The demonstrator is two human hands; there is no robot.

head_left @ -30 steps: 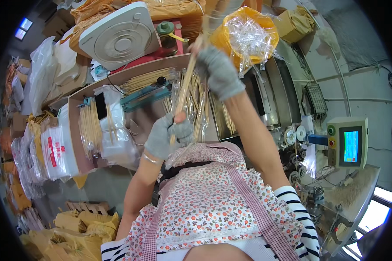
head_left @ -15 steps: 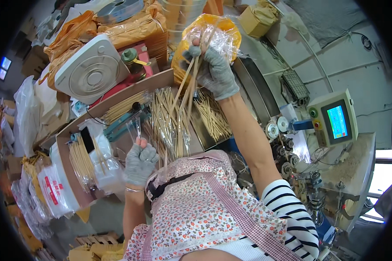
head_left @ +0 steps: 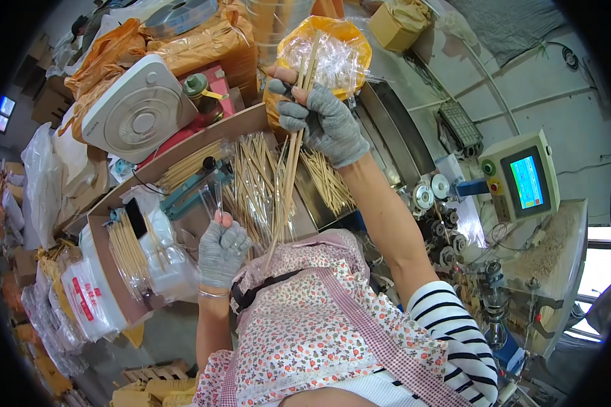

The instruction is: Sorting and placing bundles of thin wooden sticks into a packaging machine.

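My right hand (head_left: 329, 125), in a grey fingerless-tipped glove, is raised and closed round a few long wooden chopsticks (head_left: 292, 166). They slant down toward my apron. My left hand (head_left: 222, 256), gloved the same way, pinches a narrow clear plastic sleeve (head_left: 212, 198) that stands up from its fingertips. Between the hands lies a heap of chopsticks in clear sleeves (head_left: 254, 180) inside a shallow cardboard box (head_left: 248, 121). Bare chopsticks (head_left: 326, 182) fill a metal tray beneath my right wrist.
A white box fan (head_left: 141, 112) leans behind the box. A yellow bag-lined bin (head_left: 356, 44) of clear wrappers stands beyond my right hand. More chopsticks (head_left: 125, 251) and a dark phone (head_left: 135, 216) lie at left. Machinery with a control screen (head_left: 526, 182) stands at right.
My right hand has tilted and drawn slightly down, and the chopsticks in it are closer together, their lower ends nearer my apron. My left hand has barely moved.
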